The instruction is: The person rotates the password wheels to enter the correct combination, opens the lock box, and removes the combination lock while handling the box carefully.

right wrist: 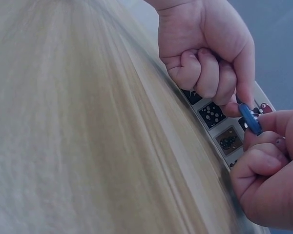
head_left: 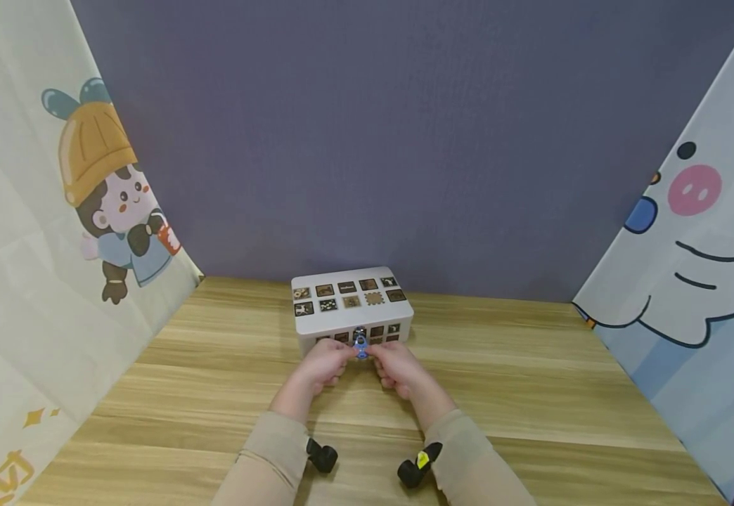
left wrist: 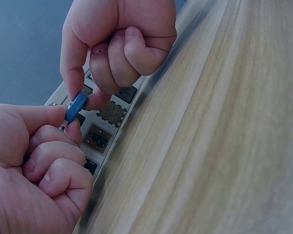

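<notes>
A white box (head_left: 342,323) with rows of small dark and tan square pictures on it stands shut on the wooden table. At the metal clasp (head_left: 359,332) on its front is a small blue padlock (head_left: 361,348). My left hand (head_left: 327,364) pinches the padlock from the left between thumb and forefinger, its other fingers curled in. From the other side, my right hand (head_left: 398,367) pinches it the same way. Both wrist views show the blue padlock (left wrist: 76,108) between the two hands' fingertips; the fingers partly hide it.
The wooden table (head_left: 500,379) stretches out on both sides of the box. A dark grey-blue panel (head_left: 367,140) rises right behind it. Printed cartoon sheets hang at the left (head_left: 25,211) and right (head_left: 709,281). Black wrist-camera mounts (head_left: 323,457) sit on both sleeves.
</notes>
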`<state>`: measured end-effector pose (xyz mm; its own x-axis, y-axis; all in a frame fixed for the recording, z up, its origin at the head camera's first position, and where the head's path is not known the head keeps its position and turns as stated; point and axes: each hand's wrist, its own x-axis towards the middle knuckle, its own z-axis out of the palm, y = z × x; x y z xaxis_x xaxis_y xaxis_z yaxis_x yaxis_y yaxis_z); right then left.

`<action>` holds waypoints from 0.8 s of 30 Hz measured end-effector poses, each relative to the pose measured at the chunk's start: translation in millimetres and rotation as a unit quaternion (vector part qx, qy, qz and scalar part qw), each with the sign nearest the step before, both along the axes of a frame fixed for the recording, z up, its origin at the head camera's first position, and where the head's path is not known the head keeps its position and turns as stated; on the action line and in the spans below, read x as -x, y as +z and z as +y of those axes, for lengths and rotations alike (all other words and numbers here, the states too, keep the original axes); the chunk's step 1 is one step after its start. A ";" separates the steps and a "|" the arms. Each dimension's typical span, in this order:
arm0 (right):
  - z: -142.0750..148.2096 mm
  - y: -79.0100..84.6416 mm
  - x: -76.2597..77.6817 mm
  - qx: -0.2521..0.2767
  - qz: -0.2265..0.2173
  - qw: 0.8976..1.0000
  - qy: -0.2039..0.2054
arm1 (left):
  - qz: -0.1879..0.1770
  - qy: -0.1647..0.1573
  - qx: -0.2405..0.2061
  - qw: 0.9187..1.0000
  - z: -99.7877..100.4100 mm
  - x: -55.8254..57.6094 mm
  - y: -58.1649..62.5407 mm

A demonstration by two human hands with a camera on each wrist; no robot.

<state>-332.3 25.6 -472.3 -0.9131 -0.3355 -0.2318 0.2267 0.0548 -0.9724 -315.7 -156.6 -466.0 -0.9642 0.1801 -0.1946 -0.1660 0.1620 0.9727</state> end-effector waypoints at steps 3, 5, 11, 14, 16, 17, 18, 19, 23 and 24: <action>-0.5 0.1 0.2 -0.002 -0.001 1.000 0.000 | 0.002 0.002 0.000 1.000 -0.2 0.4 -0.8; -0.8 0.4 0.0 -0.002 -0.005 1.000 -0.002 | 0.003 0.001 -0.001 1.000 -0.3 0.0 -0.5; -1.3 0.8 -0.7 -0.005 -0.009 1.000 -0.006 | 0.003 0.000 0.000 1.000 -0.3 -0.7 1.0; -1.3 0.5 -0.7 -0.005 -0.009 1.000 -0.006 | 0.003 0.001 0.001 1.000 -0.1 -0.9 2.2; -1.2 0.4 -0.5 -0.005 -0.008 1.000 -0.005 | 0.004 0.002 0.003 1.000 -0.2 -1.1 2.5; -1.2 0.4 -0.5 -0.005 -0.008 1.000 -0.005 | 0.003 0.002 0.003 1.000 -0.3 -1.0 2.6; -1.2 0.3 -0.4 -0.004 -0.008 1.000 -0.004 | 0.003 0.002 0.004 1.000 -0.4 -1.0 2.6; -1.1 0.2 -0.2 -0.004 -0.007 1.000 -0.004 | 0.003 0.001 0.003 1.000 -0.5 -0.9 2.5; -0.8 0.1 0.0 -0.003 -0.008 1.000 -0.001 | 0.003 0.000 0.003 1.000 -1.0 -0.5 1.8; -0.7 0.1 0.0 -0.002 -0.008 1.000 -0.001 | 0.002 -0.001 0.002 1.000 -1.1 -0.4 1.7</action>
<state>-332.3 25.0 -472.2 -0.9098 -0.3332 -0.2476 0.2422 0.0585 -0.9685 -315.3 -157.7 -464.2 -0.9647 0.1808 -0.1913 -0.1617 0.1661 0.9728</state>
